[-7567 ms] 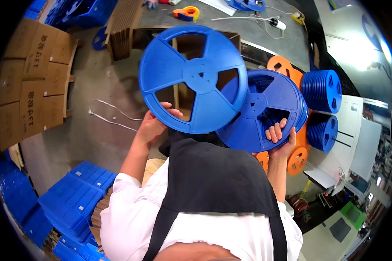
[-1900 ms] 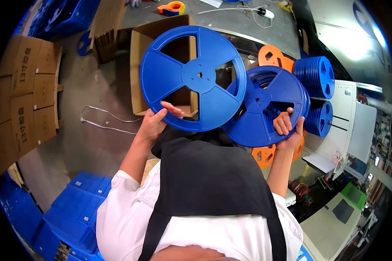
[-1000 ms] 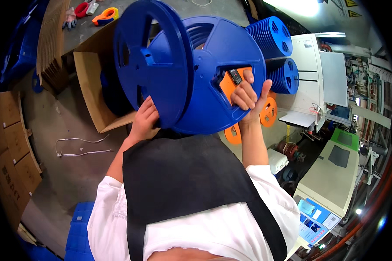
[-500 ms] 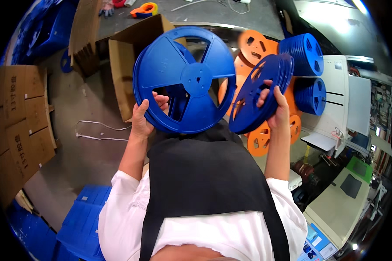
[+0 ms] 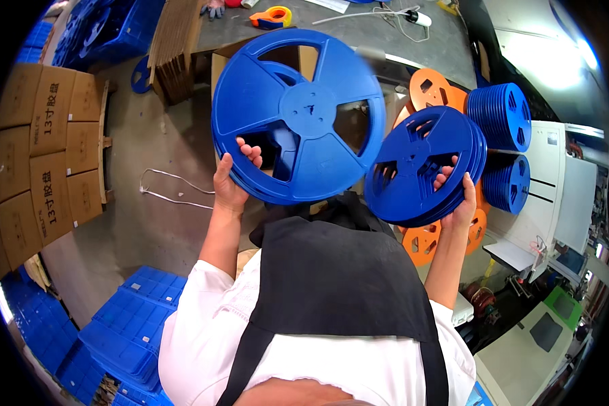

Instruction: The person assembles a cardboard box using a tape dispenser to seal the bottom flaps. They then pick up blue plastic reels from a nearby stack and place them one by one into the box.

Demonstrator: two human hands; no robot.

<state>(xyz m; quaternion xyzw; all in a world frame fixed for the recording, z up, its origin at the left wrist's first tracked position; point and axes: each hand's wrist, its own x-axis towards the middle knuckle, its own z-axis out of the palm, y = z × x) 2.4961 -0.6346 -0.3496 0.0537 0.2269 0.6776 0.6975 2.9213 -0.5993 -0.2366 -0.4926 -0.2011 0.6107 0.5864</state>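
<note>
Left hand (image 5: 231,193) gripping left reels (image 5: 296,111); right hand (image 5: 461,210) gripping right reels (image 5: 411,155)
Both hands hook through wedge-shaped cutouts in these smooth blue plastic discs, held just beyond the black apron (image 5: 342,277). How many each holds is unclear. Behind, a cardboard box (image 5: 220,69) is mostly hidden by the left reels, orange reels (image 5: 432,93) partly by the right; the grey counter (image 5: 358,31) is cut off.

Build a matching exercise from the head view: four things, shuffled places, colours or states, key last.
1. left hand
2. right hand
3. apron
4. tape dispenser

A. on the grey table
B. gripping the right edge of the farther-right blue reels
C. black
D. gripping the lower-left edge of the nearer-centre blue reels

Pairs: 1-D, 2-B, 3-C, 4-A
</note>
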